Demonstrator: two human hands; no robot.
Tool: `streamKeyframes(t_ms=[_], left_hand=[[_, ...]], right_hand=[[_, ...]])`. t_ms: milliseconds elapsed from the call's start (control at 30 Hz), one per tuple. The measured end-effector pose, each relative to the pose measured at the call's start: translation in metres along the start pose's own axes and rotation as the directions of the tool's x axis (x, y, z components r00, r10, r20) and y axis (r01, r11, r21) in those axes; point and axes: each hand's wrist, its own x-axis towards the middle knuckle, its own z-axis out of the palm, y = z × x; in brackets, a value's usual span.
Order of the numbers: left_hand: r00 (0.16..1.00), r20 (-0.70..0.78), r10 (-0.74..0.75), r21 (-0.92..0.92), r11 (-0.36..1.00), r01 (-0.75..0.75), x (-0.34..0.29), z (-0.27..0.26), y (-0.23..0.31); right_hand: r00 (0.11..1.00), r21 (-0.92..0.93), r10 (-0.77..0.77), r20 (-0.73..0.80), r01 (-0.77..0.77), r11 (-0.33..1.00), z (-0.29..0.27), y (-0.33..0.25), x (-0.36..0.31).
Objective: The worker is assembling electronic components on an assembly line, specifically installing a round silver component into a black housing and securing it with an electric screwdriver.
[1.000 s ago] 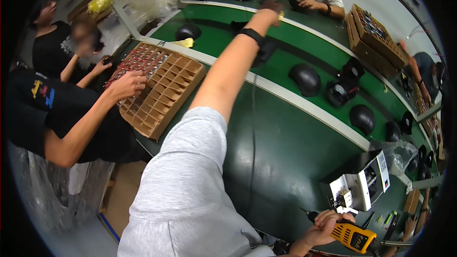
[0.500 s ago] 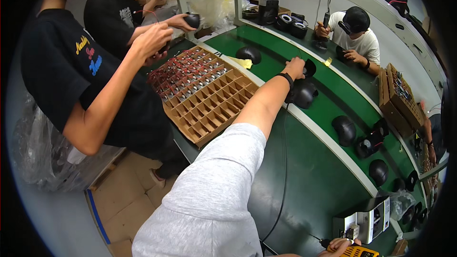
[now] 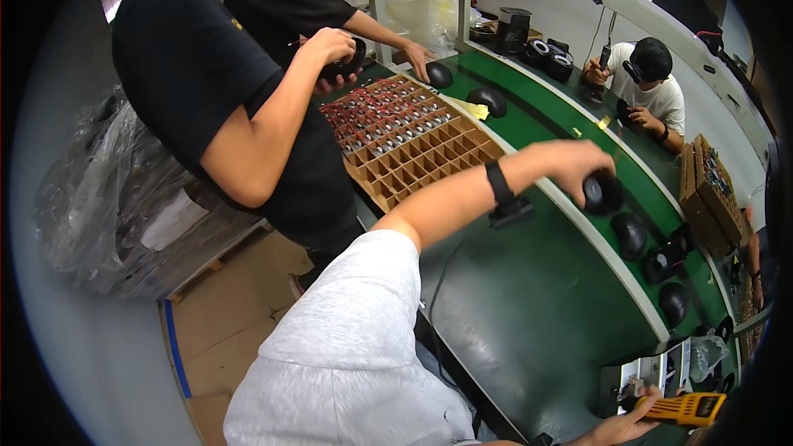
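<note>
My left hand [image 3: 578,167] reaches across to the green belt, its fingers curved round a black rounded shell [image 3: 602,192]. The hand is blurred, and it partly covers that shell. A dark watch-like band [image 3: 500,186] is on this wrist. At the lower right, my right hand [image 3: 629,425] grips a yellow-and-black electric screwdriver [image 3: 681,409] beside an open white box [image 3: 652,372]. Farther along the belt, next to my left hand, stand another black shell [image 3: 629,236], a black part with openings [image 3: 666,264] and a further shell [image 3: 673,306].
A divided cardboard tray [image 3: 429,157] holds several small metal parts with red wires. Two people in black shirts stand at the left; one reaches to a black shell [image 3: 439,75]. Across the belt [image 3: 537,107] sits a person in white. A pale rail [image 3: 595,256] edges the belt.
My left hand has moved right and nearer along the belt to the black shell. My right hand has raised the screwdriver further into view. A co-worker's hand has lowered a shell onto the belt.
</note>
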Motion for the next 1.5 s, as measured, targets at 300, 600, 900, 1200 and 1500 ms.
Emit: streamKeyframes(t_ms=[300, 600, 900, 1200, 1500], left_hand=[[0.994, 0.104, 0.026, -0.281, 0.960, 0.004, -0.042, 0.142, 0.149], [0.995, 0.046, -0.091, -0.417, 0.903, 0.102, -0.055, 0.199, 0.199], [0.974, 0.024, 0.225, -0.427, 0.883, -0.193, -0.010, 0.111, 0.136], [0.998, -0.023, 0.066, -0.650, 0.757, -0.065, -0.043, 0.217, 0.154], [0.982, -0.103, 0.158, -0.700, 0.690, -0.185, -0.049, 0.226, 0.197]], right_hand=[[0.863, -0.201, 0.485, 0.145, -0.454, 0.868, -0.026, 0.024, -0.108], [0.730, -0.263, 0.626, 0.272, -0.569, 0.779, 0.003, 0.031, -0.090], [0.619, -0.373, 0.606, 0.500, -0.477, 0.796, 0.006, 0.062, -0.038], [0.795, -0.641, 0.171, 0.582, 0.319, 0.698, 0.028, 0.014, -0.040], [0.706, -0.807, 0.539, 0.460, 0.078, 0.586, 0.015, -0.015, -0.040]])
